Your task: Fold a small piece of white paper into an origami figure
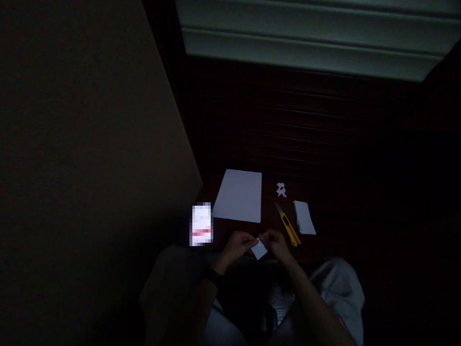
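A small square of white paper (pixel 260 250) is pinched between my two hands near the front edge of the dark table. My left hand (pixel 239 244) closes on its left upper side, thumb on top. On the other side, my right hand (pixel 275 242) grips near the paper's upper corner, its fingertips partly hidden in the dimness. Just right of my right hand lies a yellow utility knife (pixel 287 225), its blade extended and pointing away from me. Beyond my hands a large white sheet of paper (pixel 240 196) lies flat.
Several small folded or torn white paper pieces (pixel 281 190) sit in a pile at the back. A stack of white paper slips (pixel 304 217) is on the right. A bright blurred-out screen (pixel 201 224) glows at the left. A wall (pixel 108 120) borders the left side.
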### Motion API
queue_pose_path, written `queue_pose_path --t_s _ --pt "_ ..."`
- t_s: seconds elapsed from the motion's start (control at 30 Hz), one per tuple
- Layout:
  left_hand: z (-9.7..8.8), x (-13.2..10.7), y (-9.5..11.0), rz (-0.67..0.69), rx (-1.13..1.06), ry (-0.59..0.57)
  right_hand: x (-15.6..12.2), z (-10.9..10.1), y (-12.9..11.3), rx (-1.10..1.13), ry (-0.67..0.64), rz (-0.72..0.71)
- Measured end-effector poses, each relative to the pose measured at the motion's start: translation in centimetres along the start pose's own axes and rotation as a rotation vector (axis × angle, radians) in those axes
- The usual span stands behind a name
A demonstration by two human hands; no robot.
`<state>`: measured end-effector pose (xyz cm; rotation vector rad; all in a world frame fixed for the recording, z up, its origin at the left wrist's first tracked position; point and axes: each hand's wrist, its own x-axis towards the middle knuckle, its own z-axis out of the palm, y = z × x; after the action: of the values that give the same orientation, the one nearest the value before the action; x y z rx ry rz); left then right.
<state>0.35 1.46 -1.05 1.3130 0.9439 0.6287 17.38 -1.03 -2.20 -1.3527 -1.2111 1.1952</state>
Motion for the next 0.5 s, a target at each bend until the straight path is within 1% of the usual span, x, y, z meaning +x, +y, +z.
queue_pose_path --t_s 0.07,0.23,0.4,0.5 --pt "0.06 0.03 -0.06 -0.002 -0.004 -0.004 0.07 0.07 0.15 -0.010 0.034 0.007" --pt "-0.04 -0.04 0.20 0.007 -0.036 0.001 0.07 0.15 -0.42 -0.015 0.034 -0.002" --pt "0.32 0.02 0.14 -0.013 0.008 0.012 -0.03 0.33 -0.72 -0.060 0.049 -0.019" --pt "0.81 0.13 -0.18 -0.019 0.057 -0.003 -0.23 0.47 -0.65 -0.058 0.101 -0.027"
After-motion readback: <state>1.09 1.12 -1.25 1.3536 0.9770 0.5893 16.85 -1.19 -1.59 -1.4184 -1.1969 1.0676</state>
